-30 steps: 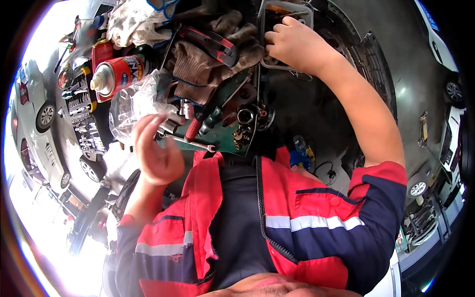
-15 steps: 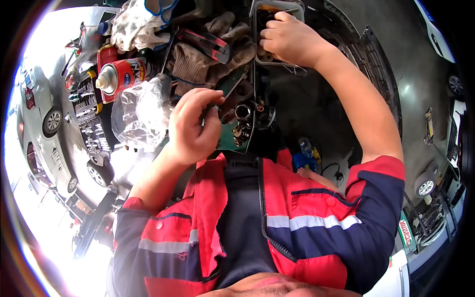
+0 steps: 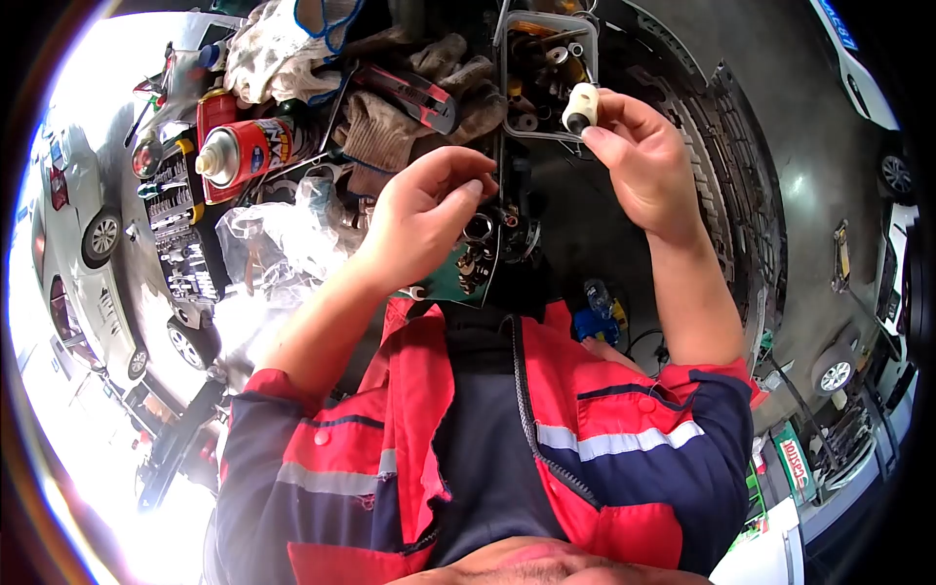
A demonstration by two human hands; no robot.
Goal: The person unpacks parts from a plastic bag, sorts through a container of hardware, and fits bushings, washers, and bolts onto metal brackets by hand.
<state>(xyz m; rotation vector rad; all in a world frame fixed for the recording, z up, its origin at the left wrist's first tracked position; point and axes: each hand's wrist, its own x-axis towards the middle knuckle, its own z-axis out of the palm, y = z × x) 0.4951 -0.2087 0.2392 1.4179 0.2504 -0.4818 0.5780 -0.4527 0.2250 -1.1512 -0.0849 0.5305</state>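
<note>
My right hand point(image 3: 648, 166) pinches a small white plastic piece point(image 3: 582, 103) with a black end, between thumb and fingers. It is held over the near right corner of a grey tray point(image 3: 507, 58) of small metal parts. My left hand point(image 3: 419, 214) is curled, thumb close to the bent fingers, above the green work surface point(image 3: 448, 278). What it holds, if anything, is hidden. Close to its fingertips are a metal ring point(image 3: 479, 227) and a cluster of small metal parts point(image 3: 475, 265).
Left of the hands lie clear plastic wrapping point(image 3: 283, 234), a red spray can point(image 3: 244, 151) and an open socket set point(image 3: 177, 229). Beyond are worn gloves point(image 3: 385, 127), a red-and-black cutter point(image 3: 409, 96) and white gloves point(image 3: 283, 54). Parked cars stand at both sides.
My right hand has come out of the tray with the white piece and turned over. My left hand has moved in from the left, then farther right and slightly up.
</note>
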